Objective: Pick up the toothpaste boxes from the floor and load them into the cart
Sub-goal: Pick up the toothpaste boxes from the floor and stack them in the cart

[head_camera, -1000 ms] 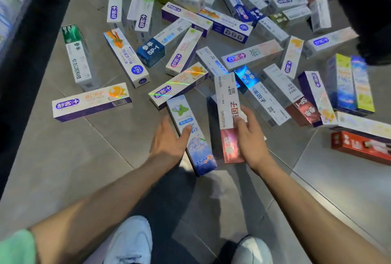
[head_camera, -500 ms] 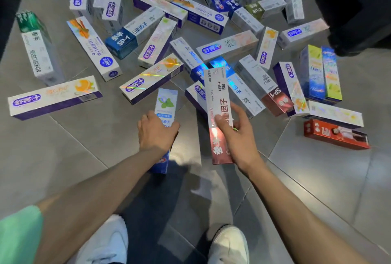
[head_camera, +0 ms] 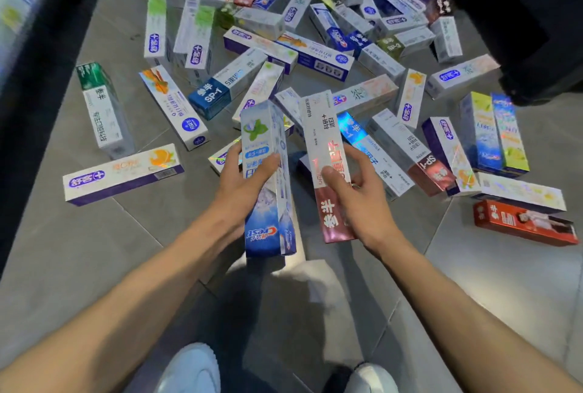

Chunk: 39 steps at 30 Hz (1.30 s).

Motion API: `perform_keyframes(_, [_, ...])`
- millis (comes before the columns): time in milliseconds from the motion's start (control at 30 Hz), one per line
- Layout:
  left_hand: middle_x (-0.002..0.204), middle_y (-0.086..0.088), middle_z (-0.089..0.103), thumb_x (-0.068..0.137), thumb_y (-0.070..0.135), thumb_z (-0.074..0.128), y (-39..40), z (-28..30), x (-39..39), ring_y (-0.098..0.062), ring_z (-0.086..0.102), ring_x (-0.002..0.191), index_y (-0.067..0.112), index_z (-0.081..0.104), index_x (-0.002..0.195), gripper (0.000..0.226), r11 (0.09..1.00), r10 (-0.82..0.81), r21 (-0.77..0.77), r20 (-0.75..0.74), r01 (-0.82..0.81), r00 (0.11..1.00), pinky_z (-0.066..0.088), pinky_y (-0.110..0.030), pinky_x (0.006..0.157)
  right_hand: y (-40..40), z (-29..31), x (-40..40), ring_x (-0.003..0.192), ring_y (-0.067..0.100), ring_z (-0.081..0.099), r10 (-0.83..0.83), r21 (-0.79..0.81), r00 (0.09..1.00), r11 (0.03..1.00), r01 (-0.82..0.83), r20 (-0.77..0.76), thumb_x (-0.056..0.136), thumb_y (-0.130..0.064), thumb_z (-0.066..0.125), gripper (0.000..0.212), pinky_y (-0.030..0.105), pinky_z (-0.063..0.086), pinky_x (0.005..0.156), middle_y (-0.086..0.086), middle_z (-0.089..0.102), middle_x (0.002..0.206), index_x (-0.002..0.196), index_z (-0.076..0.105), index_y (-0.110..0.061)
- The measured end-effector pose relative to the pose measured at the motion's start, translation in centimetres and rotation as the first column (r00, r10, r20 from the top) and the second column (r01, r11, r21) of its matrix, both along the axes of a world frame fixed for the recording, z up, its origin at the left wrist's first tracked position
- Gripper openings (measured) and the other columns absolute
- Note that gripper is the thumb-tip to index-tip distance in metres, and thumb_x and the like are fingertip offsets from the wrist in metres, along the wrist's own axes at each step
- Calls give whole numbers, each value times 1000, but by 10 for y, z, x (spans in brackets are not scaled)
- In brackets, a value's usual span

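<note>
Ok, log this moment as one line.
left hand: holds blue-white toothpaste box | right hand: holds white-red toothpaste box | cart: unseen

Two toothpaste boxes are being held up off the floor [head_camera: 94, 266], one in each of the two hands: a blue-and-white box [head_camera: 268, 178] in the left hand [head_camera: 243, 184] and a white-and-red box [head_camera: 328, 165] in the right hand [head_camera: 362, 194]. Beyond the blue-and-white box, roughly forty more boxes are lying scattered on the floor, too overlapped for an exact count. Nearer than that box, two white shoes [head_camera: 192, 370] are showing.
</note>
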<state>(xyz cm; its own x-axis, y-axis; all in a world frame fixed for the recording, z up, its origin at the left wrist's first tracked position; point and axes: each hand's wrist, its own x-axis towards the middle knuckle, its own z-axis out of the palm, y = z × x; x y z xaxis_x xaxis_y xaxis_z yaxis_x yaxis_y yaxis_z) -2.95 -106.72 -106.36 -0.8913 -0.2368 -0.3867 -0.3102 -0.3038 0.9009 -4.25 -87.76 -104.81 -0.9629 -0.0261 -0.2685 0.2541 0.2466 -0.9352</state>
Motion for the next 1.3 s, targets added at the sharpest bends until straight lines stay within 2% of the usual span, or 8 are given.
perform_keyframes(100, [119, 1, 72, 93, 24, 71, -14, 40, -14, -25, 70, 109, 28, 50, 133, 46, 999, -17, -43, -64, 15, 998, 56, -50, 94, -16, 34, -7, 99, 22, 73, -15, -56, 999, 998, 14, -31, 87, -46, 71, 51, 49, 58, 91, -1, 70, 123, 134, 50, -43])
perform_keyframes(267, [126, 6, 69, 88, 41, 71, -41, 158, -27, -20, 68, 115, 37, 50, 137, 53, 984, -14, -178, -166, -16, 986, 50, -55, 103, -41, 151, -11, 76, 22, 73, -25, -208, 999, 978, 15, -47, 90, -17, 73, 43, 33, 59, 67, 2, 77, 96, 127, 56, -31])
perform_keyframes(533, [117, 11, 73, 93, 17, 72, -36, 473, 13, -11, 70, 105, 30, 45, 145, 60, 971, -10, -233, -272, -56, 962, 55, -31, 90, -55, 466, 11, 73, 21, 71, 33, -310, 996, 949, -57, -81, 88, -17, 73, 49, 39, 60, 68, 2, 76, 96, 129, 52, -34])
perform_keyframes(700, [117, 5, 74, 83, 28, 71, -10, 683, 54, -23, 69, 112, 36, 46, 141, 63, 988, 32, -141, -254, -70, 967, 52, -52, 101, -41, 672, 56, 86, 17, 75, 63, -333, 991, 937, -100, -122, 91, -7, 67, 53, 26, 59, 70, -1, 77, 106, 138, 46, -23])
perform_keyframes(867, [118, 9, 73, 86, 27, 77, 28, 836, 91, -15, 69, 112, 30, 48, 141, 62, 989, 3, -141, -304, -48, 953, 52, -49, 101, -11, 825, 102, 101, 18, 73, 5, -277, 983, 959, -56, -183, 87, -9, 72, 58, 40, 59, 89, -5, 75, 112, 134, 48, -33])
perform_keyframes(1000, [117, 6, 73, 90, 25, 75, 50, 904, 104, -18, 70, 109, 34, 53, 136, 52, 986, -48, -164, -340, -9, 939, 55, -51, 97, 11, 898, 125, 99, 3, 70, -49, -227, 961, 974, -15, -271, 84, 0, 74, 62, 23, 57, 83, -21, 72, 108, 132, 47, -27])
perform_keyframes(1133, [117, 4, 73, 89, 25, 76, 64, 946, 108, -22, 72, 105, 39, 53, 134, 51, 987, -145, -120, -382, 106, 913, 57, -51, 92, 23, 938, 148, 108, 4, 67, -144, -178, 920, 981, 83, -365, 81, -7, 80, 66, 28, 56, 89, -21, 67, 119, 134, 46, -30])
perform_keyframes(1300, [114, 0, 74, 92, 18, 72, 78, 976, 121, -23, 73, 102, 33, 51, 138, 52, 956, -285, -79, -469, 282, 836, 59, -50, 88, 24, 964, 191, 103, 2, 68, -306, -201, 850, 950, 240, -429, 79, -5, 83, 69, 21, 55, 83, -30, 69, 106, 133, 46, -27])
